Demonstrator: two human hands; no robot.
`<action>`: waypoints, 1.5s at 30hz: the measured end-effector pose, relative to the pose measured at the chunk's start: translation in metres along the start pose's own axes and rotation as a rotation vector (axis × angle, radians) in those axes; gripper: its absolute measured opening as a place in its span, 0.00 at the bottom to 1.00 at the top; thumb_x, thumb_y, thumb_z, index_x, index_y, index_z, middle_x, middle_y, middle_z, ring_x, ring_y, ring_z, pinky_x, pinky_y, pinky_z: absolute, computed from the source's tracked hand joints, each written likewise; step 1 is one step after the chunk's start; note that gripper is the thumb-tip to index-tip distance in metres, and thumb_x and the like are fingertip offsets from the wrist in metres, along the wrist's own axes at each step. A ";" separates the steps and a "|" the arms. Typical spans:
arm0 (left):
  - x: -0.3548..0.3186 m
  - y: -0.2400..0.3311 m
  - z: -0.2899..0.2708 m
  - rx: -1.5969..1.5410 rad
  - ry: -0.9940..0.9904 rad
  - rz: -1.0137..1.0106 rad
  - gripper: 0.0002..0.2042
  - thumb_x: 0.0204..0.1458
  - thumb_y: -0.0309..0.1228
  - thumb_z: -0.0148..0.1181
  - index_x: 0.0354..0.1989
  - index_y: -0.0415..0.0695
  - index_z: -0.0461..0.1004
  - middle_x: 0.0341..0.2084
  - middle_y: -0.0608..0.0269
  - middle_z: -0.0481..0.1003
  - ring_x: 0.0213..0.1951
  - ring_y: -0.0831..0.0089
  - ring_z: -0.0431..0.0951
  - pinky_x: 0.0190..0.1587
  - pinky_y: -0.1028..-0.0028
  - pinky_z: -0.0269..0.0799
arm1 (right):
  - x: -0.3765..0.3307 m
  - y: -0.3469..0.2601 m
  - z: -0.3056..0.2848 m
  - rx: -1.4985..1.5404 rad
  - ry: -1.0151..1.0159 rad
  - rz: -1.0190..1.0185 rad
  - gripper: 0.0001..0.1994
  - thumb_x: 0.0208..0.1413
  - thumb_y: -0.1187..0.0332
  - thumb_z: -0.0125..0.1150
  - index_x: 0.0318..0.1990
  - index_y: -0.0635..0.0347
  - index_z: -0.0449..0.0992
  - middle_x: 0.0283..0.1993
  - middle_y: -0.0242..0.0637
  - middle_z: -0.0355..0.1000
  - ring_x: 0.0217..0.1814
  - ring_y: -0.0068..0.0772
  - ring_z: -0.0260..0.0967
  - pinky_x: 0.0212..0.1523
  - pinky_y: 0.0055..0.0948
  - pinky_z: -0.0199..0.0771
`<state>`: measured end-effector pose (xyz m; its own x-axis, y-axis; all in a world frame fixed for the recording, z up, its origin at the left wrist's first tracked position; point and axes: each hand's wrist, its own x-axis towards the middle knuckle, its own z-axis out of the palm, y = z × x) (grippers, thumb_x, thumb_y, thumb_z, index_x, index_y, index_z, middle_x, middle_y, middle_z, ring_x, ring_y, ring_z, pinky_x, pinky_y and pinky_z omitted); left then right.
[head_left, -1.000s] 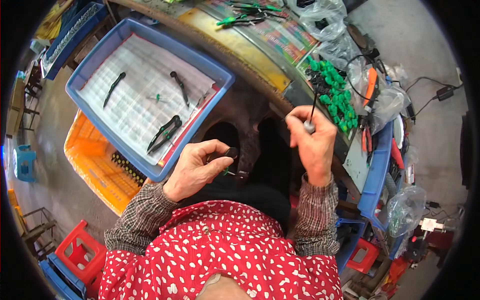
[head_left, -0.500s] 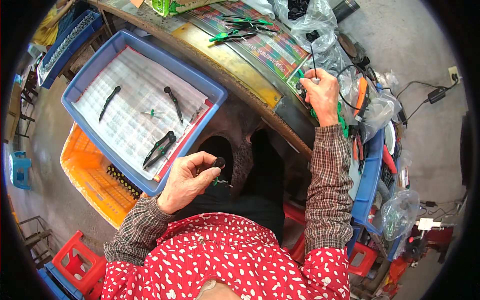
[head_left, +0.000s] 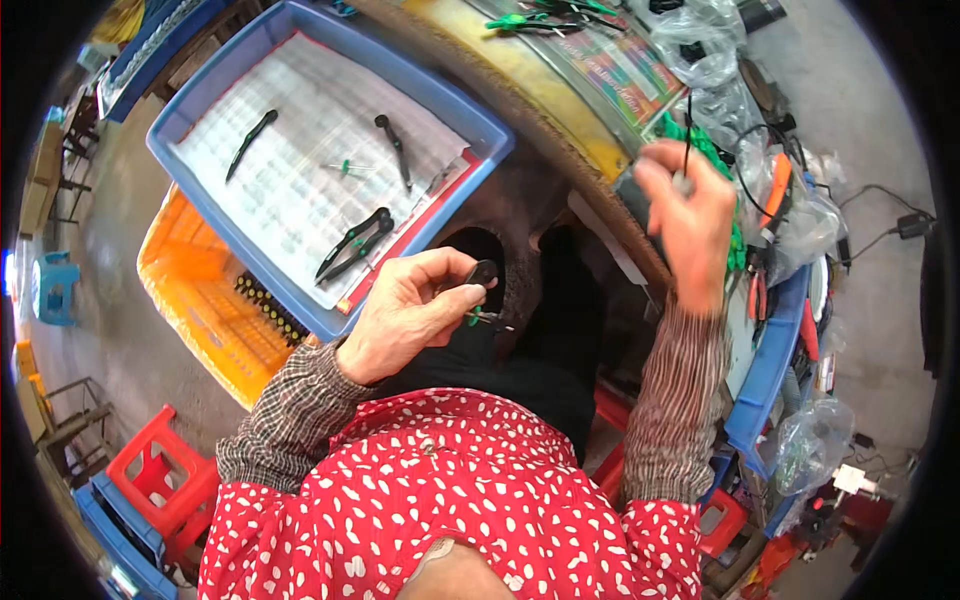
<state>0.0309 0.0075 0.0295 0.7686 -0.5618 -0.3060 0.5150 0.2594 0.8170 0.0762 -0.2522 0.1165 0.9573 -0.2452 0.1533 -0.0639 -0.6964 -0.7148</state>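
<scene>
My left hand [head_left: 410, 310] is closed, pinching a black part with a round end [head_left: 483, 272] between thumb and fingers. Just below those fingertips, a green piece with a thin metal pin [head_left: 478, 317] sticks out. My right hand [head_left: 692, 215], smeared by motion, is above the bench's edge with its fingers round a thin black rod [head_left: 688, 130] that points upward. A pale spot shows at the rod's lower end. Beside this hand lie several green parts [head_left: 705, 150]. Left of my left hand, a blue tray [head_left: 425, 85] holds slim black arms [head_left: 393, 155] and a small green piece [head_left: 347, 167] on paper.
An orange basket [head_left: 190, 300] sits under the tray. On the bench [head_left: 570, 120] are green-and-black parts [head_left: 550, 22], clear plastic bags [head_left: 705, 50] and an orange-handled tool [head_left: 778, 180]. A blue bin [head_left: 770, 385] is at right. A red stool [head_left: 160, 470] stands lower left.
The whole view has shifted, so the tray and bench appear further right and higher. My right hand has drawn back slightly from the green parts, the rod still in it. My left hand keeps its pinch.
</scene>
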 end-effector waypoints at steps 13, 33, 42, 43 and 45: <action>-0.003 -0.007 0.004 -0.094 -0.056 0.021 0.10 0.59 0.26 0.55 0.47 0.38 0.72 0.32 0.69 0.73 0.22 0.85 0.66 0.21 0.84 0.60 | -0.128 0.015 0.064 0.594 -0.497 0.203 0.07 0.53 0.73 0.65 0.38 0.65 0.79 0.23 0.23 0.68 0.18 0.09 0.59 0.18 0.15 0.56; -0.007 -0.016 0.010 0.819 0.287 0.598 0.16 0.53 0.29 0.62 0.50 0.40 0.74 0.44 0.59 0.71 0.42 0.72 0.74 0.45 0.75 0.71 | -0.137 0.002 0.063 0.535 -0.364 0.269 0.08 0.55 0.70 0.64 0.35 0.67 0.79 0.23 0.28 0.75 0.22 0.08 0.63 0.21 0.14 0.60; -0.014 -0.025 0.033 0.657 0.276 0.482 0.22 0.50 0.26 0.65 0.55 0.38 0.71 0.33 0.65 0.72 0.32 0.82 0.73 0.35 0.82 0.71 | -0.145 -0.005 0.075 0.335 -0.241 0.028 0.12 0.49 0.77 0.65 0.42 0.68 0.75 0.29 0.39 0.72 0.26 0.24 0.68 0.27 0.24 0.68; -0.012 -0.025 0.033 0.659 0.275 0.484 0.22 0.50 0.26 0.65 0.55 0.38 0.71 0.33 0.65 0.72 0.32 0.82 0.73 0.35 0.82 0.71 | -0.145 -0.004 0.076 0.336 -0.239 0.026 0.12 0.49 0.77 0.65 0.42 0.68 0.75 0.29 0.39 0.72 0.26 0.24 0.68 0.27 0.24 0.68; -0.009 -0.029 0.031 0.595 0.259 0.425 0.20 0.52 0.25 0.63 0.55 0.38 0.71 0.32 0.68 0.72 0.32 0.83 0.73 0.35 0.82 0.71 | -0.143 -0.003 0.078 0.278 -0.211 -0.180 0.15 0.46 0.78 0.65 0.44 0.67 0.74 0.32 0.41 0.72 0.30 0.33 0.72 0.31 0.27 0.70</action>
<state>-0.0025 -0.0195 0.0232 0.9565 -0.2877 0.0481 -0.0784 -0.0949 0.9924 -0.0388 -0.1624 0.0435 0.9850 0.0289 0.1702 0.1617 -0.4993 -0.8512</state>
